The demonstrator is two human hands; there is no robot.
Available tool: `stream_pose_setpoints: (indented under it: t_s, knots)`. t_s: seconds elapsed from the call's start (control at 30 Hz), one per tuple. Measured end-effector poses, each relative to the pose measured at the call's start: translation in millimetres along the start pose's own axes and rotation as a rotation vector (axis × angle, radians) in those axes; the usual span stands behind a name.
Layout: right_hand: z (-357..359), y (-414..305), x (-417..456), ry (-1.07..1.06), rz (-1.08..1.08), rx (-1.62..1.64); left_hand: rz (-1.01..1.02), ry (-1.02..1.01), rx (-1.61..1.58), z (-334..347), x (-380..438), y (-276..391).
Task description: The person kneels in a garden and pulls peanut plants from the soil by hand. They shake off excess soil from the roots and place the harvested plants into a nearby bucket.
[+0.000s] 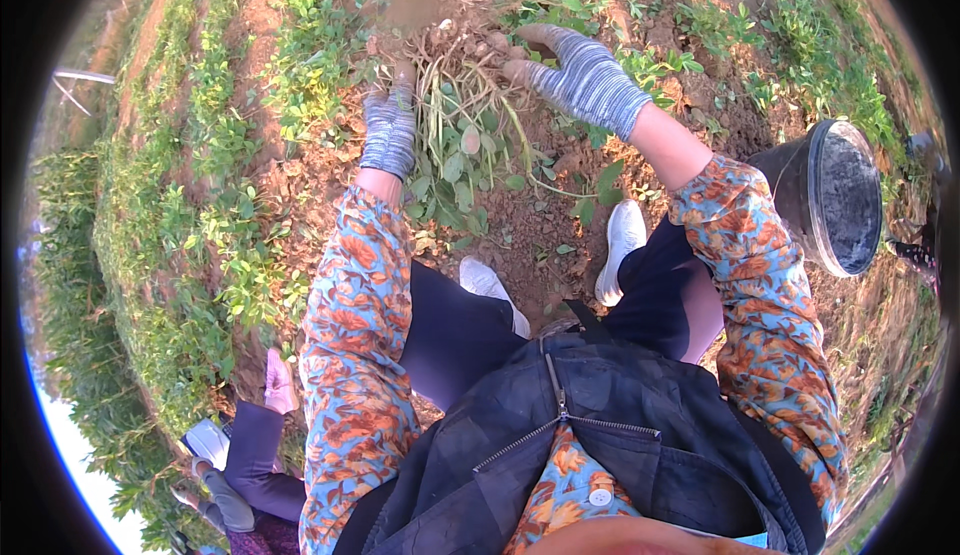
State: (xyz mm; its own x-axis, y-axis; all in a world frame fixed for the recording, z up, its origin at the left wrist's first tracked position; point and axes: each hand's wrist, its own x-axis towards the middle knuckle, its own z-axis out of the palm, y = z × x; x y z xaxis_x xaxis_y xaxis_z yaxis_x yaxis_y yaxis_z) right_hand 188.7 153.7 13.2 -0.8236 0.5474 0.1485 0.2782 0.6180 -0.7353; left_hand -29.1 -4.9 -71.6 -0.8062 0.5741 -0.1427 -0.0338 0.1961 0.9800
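Observation:
An uprooted peanut plant is in front of me, its leafy stems pointing toward my feet and its roots and soil-covered pods facing away. My left hand, in a grey-and-white knit glove, grips the plant's left side near the root end; some of its fingertips are hidden among the roots. On the other side, my right hand wears a matching glove with soiled fingertips. Its thumb and forefinger are spread beside the pods and touch the cluster's edge. Whether they grip it cannot be made out.
A black bucket stands tilted-looking at my right. My white shoes are planted on reddish loose soil. Rows of low green plants run along the left. Another person's leg shows at lower left, near a white-and-dark container.

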Motion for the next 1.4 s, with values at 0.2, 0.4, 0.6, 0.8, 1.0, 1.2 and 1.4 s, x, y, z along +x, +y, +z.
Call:
stream_pose_setpoints:
  t_s: [0.2, 0.4, 0.6, 0.8, 1.0, 1.2, 1.4]
  knots:
    - [28, 11, 9, -0.163, 0.089, 0.475, -0.227, -0.006, -0.213, 26, -15, 7]
    - [20, -15, 9, -0.016, -0.059, 0.368, -0.247, -0.348, -0.53, 38, -47, 27]
    - [13, -23, 4, -0.112, -0.152, 0.256, -0.336, -0.518, -0.565, 49, -61, 46]
    - [25, -18, 0, -0.071, -0.278, 0.035, -0.064, -0.346, 0.23, 46, -15, -5]
    - [17, -34, 6, 0.008, 0.014, -0.078, 0.313, -0.41, 1.112, 53, 0, -15]
    - [8, -40, 11, 0.005, 0.167, 0.071, 0.255, -0.466, 0.698, 58, -33, 31]
    - [16, -21, 11, 0.067, -0.073, 0.012, -0.749, -0.409, -1.168, 59, -7, -3]
